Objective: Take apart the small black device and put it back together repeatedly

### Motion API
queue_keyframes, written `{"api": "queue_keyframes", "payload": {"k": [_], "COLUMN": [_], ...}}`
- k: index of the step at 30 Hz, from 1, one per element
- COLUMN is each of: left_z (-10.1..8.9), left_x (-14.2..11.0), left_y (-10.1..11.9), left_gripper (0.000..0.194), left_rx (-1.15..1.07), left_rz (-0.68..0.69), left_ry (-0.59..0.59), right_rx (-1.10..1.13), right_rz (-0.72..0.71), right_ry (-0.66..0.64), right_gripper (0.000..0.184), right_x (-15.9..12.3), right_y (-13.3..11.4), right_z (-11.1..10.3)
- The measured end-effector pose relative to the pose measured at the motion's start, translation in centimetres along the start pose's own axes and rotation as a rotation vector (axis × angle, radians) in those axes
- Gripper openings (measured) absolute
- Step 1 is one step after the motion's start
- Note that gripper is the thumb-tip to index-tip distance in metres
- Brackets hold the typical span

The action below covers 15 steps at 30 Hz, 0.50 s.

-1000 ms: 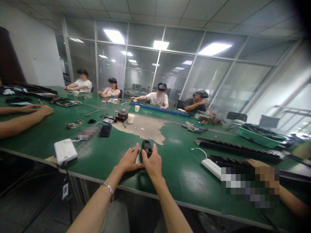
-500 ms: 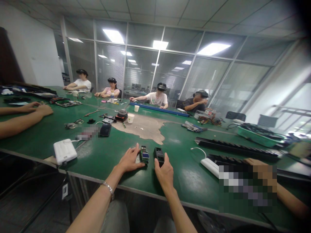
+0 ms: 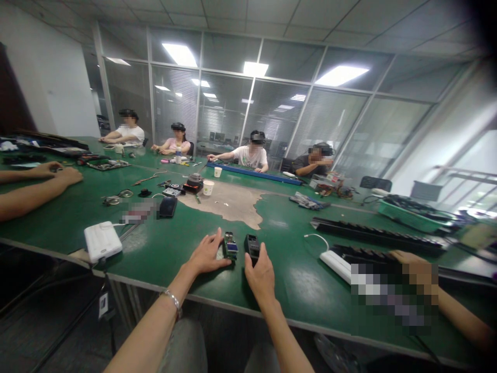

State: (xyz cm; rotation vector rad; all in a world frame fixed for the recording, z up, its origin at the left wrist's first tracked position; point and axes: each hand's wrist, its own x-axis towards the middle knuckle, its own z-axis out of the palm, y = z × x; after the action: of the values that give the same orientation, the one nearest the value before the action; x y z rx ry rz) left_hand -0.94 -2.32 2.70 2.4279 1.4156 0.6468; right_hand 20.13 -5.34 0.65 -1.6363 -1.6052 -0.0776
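My left hand (image 3: 205,255) rests on the green table with its fingers along the left side of a small circuit board (image 3: 230,246). Its thumb reaches across the board's near end. A little blue screen shows on the board, and something whitish sits between palm and board. Just to the right, my right hand (image 3: 261,270) is closed round a black plastic casing (image 3: 252,245), thumb on the left and fingers on the right. Casing and board stand apart with a narrow gap of green tabletop (image 3: 239,269) between them.
A white power box (image 3: 103,241) lies left, near a dark phone-like item (image 3: 168,206). On the right are a white power strip (image 3: 337,265), black slotted rails (image 3: 376,237) and a co-worker's hand (image 3: 415,267). Paper cups (image 3: 208,187) stand ahead; several people sit opposite.
My right hand has moved the black casing right, off the circuit board, uncovering the board and its blue screen. In the last half second both hands have barely moved.
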Motion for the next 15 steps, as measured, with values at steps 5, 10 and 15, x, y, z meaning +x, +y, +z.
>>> {"api": "queue_keyframes", "payload": {"k": [5,10,15], "left_z": [0.0,0.2,0.4], "left_x": [0.0,0.0,0.0], "left_y": [0.0,-0.1,-0.3], "left_gripper": [0.111,0.114,0.115], "left_rx": [-0.017,-0.029,-0.026], "left_rz": [-0.012,0.002,-0.002], "left_ry": [0.004,0.003,0.012], "right_rx": [0.056,0.180,0.209], "right_rz": [0.079,0.098,0.010], "right_ry": [-0.027,0.022,-0.018], "right_gripper": [0.071,0.071,0.068], "right_x": [1.1,2.8,3.4], "right_y": [-0.9,-3.7,-6.5], "right_z": [-1.1,-2.3,-1.8]}}
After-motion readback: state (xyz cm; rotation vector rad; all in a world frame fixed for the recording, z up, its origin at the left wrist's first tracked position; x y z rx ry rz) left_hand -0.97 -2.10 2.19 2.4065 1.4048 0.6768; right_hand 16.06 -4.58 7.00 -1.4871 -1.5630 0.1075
